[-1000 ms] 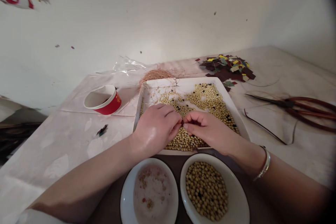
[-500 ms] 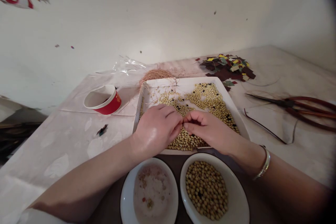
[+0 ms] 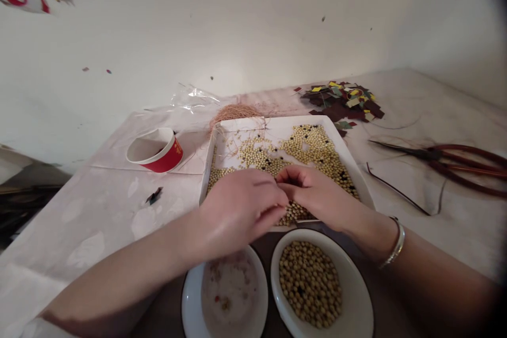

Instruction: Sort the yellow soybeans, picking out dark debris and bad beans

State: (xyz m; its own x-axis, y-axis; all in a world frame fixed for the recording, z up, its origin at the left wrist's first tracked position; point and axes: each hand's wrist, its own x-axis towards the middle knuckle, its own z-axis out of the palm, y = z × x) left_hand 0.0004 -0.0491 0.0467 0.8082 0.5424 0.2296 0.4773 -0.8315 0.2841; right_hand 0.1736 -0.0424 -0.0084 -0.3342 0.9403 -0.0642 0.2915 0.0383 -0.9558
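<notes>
Over the front of a white tray (image 3: 357,169) full of small yellowish beads (image 3: 312,148), some of them dark, both hands meet. My left hand (image 3: 245,206) has its fingers pinched together, and what they hold is too small to make out. Touching or just behind it, my right hand (image 3: 304,187) is also pinched, its fingertips partly hidden by the left hand. A silver bracelet circles the right wrist. Below the hands stand a white bowl (image 3: 356,296) with larger tan beads and another white bowl (image 3: 192,301) holding a few small bits.
A red paper cup (image 3: 168,158) and a small dark scrap (image 3: 154,196) lie left of the tray. Behind it are copper-coloured wire (image 3: 235,112) and clear plastic (image 3: 194,99). Coloured scraps (image 3: 336,103) sit at back right, with scissors (image 3: 439,154) and a thin dark strip (image 3: 396,190) at right.
My left hand has moved right and slightly down, now overlapping the right fingertips. My right hand has stayed nearly in place.
</notes>
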